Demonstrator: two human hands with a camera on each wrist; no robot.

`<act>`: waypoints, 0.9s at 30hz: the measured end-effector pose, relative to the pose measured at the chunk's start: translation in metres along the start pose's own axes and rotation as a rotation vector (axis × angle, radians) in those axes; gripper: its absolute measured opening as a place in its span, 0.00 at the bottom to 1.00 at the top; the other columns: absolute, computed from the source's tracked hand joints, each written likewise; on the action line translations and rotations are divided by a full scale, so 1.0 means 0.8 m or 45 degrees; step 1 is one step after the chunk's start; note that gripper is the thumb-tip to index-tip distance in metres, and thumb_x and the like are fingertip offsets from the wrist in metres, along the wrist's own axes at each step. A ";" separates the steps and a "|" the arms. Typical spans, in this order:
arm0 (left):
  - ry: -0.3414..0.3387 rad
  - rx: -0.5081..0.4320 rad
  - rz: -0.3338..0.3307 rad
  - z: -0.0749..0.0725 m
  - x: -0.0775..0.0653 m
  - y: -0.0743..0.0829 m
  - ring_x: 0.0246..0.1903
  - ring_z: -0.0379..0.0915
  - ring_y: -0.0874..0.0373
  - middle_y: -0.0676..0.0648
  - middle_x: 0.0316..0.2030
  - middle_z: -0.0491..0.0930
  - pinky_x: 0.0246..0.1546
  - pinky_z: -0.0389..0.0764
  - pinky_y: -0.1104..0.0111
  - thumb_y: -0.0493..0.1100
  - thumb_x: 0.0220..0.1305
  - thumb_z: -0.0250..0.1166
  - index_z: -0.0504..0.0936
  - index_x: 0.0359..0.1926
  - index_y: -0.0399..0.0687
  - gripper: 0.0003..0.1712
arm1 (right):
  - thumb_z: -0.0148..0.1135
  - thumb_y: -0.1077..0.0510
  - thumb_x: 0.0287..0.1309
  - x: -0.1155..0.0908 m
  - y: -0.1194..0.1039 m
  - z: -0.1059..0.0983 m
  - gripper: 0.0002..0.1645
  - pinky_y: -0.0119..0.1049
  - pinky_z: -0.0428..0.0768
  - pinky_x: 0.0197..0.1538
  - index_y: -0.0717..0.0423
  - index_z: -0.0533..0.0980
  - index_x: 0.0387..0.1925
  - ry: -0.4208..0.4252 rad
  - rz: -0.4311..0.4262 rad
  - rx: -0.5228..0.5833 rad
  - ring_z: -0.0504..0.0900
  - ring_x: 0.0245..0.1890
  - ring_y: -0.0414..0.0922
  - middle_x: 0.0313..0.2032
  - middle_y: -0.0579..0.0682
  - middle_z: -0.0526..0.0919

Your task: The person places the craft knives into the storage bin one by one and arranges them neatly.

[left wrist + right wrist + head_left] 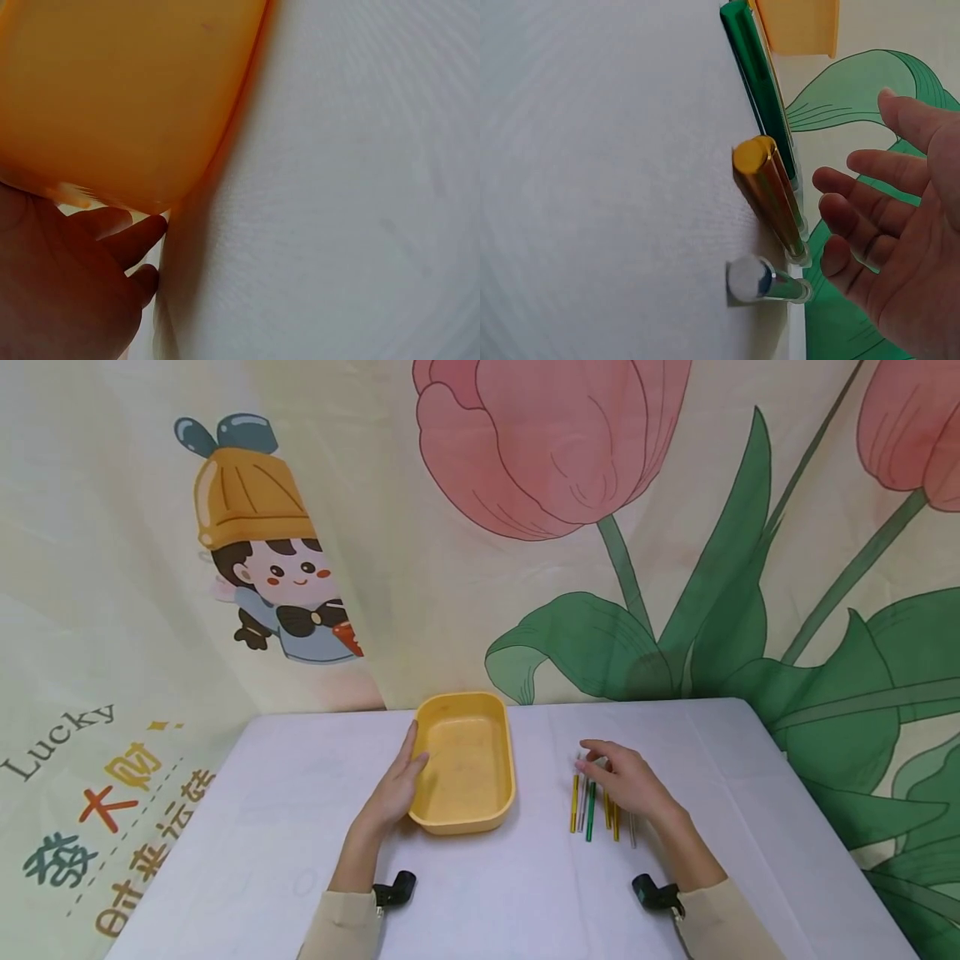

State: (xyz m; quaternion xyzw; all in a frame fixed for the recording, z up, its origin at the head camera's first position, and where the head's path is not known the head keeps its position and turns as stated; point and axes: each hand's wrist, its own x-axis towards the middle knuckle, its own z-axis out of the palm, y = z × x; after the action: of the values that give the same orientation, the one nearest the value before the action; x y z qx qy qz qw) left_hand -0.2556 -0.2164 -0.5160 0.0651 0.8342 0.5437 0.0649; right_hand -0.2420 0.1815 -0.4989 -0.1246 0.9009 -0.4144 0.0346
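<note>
A yellow rectangular tray (463, 828) lies on the table left of centre. My left hand (393, 789) holds its left side, thumb over the rim and fingers along the outer wall. In the left wrist view, the fingers (135, 240) reach behind the tray's edge (172, 199). Right of the tray lie several slim pen-like sticks: a green stick (590, 814), gold sticks (574, 806) and a clear silvery stick (761, 279). Over their far ends hovers my right hand (626, 777), its fingers loosely spread and holding nothing in the right wrist view.
A white cloth covers the table (300, 793). Behind it hangs a backdrop (375, 568) printed with tulips and a cartoon figure. The tray's far end reaches the table's back edge. Each wrist wears a small black camera (395, 890).
</note>
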 end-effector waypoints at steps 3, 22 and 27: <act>0.001 0.002 0.011 0.000 -0.001 0.001 0.83 0.24 0.55 0.57 0.84 0.32 0.82 0.32 0.49 0.51 0.85 0.38 0.33 0.85 0.61 0.37 | 0.62 0.46 0.73 0.001 -0.001 0.001 0.31 0.36 0.80 0.35 0.55 0.73 0.71 -0.005 0.009 -0.009 0.78 0.41 0.46 0.53 0.52 0.84; 0.009 0.003 -0.026 0.000 -0.002 0.005 0.84 0.24 0.53 0.56 0.84 0.33 0.82 0.32 0.48 0.48 0.84 0.39 0.33 0.85 0.63 0.38 | 0.67 0.56 0.69 0.001 -0.004 0.011 0.24 0.34 0.80 0.34 0.54 0.79 0.65 -0.085 0.012 -0.085 0.78 0.34 0.43 0.40 0.47 0.84; 0.010 0.012 -0.036 0.000 -0.002 0.005 0.84 0.25 0.53 0.56 0.84 0.33 0.82 0.32 0.47 0.48 0.84 0.40 0.33 0.85 0.64 0.38 | 0.67 0.56 0.68 0.002 -0.002 0.017 0.22 0.34 0.78 0.34 0.51 0.80 0.62 -0.099 -0.001 -0.142 0.77 0.31 0.41 0.36 0.43 0.83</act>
State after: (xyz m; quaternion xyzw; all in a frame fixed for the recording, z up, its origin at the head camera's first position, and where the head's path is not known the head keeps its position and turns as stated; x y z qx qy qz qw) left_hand -0.2537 -0.2150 -0.5125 0.0513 0.8379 0.5390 0.0690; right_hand -0.2408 0.1702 -0.5061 -0.1427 0.9205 -0.3582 0.0626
